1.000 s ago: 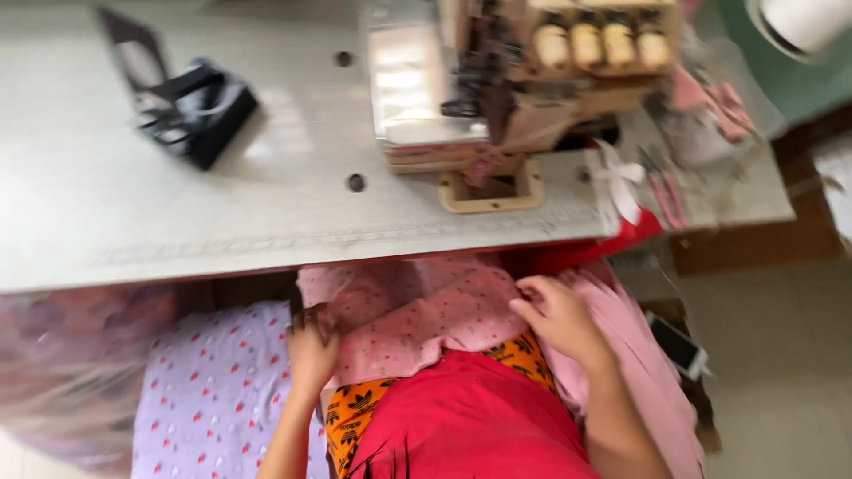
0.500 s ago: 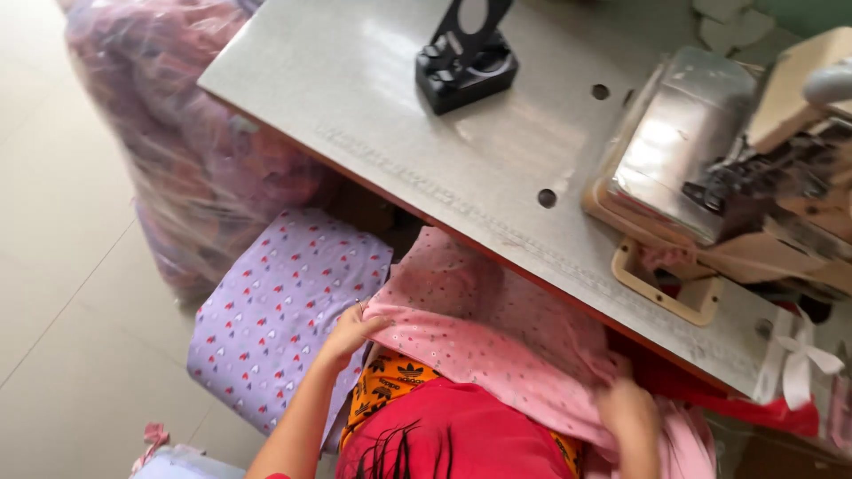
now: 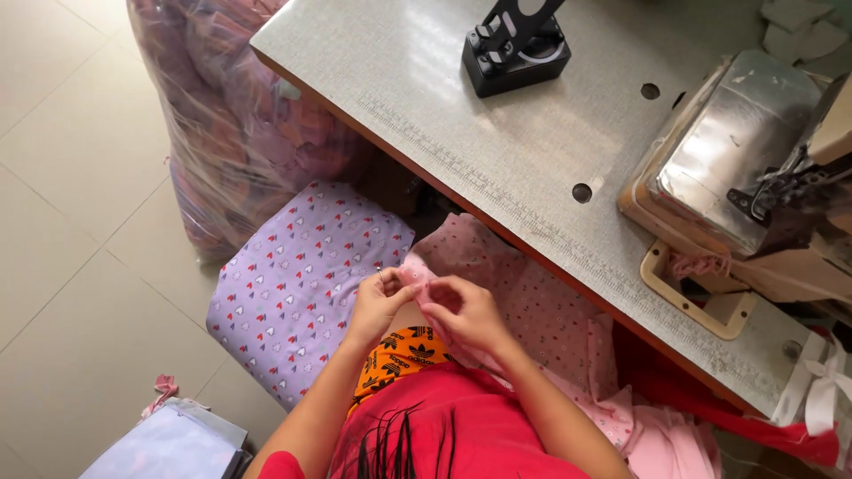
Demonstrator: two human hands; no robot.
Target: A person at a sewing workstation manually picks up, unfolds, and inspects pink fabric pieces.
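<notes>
Grey speckled surface (image 3: 461, 115) over pale tiled floor; black stand (image 3: 515, 53) on it, overlock sewing machine (image 3: 754, 168) to the stand's right; clear plastic bag of fabric (image 3: 231, 133) left of the surface; lilac heart-print cloth (image 3: 302, 284) below its edge. Both forearms reach fwd from the lap, hands meeting under the surface edge; left hand (image 3: 377, 306) & right hand (image 3: 461, 312) fingers narrow, pinching the pink dotted fabric (image 3: 532, 302), which lies on the lap beside the lilac cloth.

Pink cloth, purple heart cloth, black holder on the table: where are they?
pink cloth (image 3: 524, 310), head view, middle of its spread
purple heart cloth (image 3: 302, 284), head view, centre
black holder (image 3: 515, 62), head view, its base
</notes>
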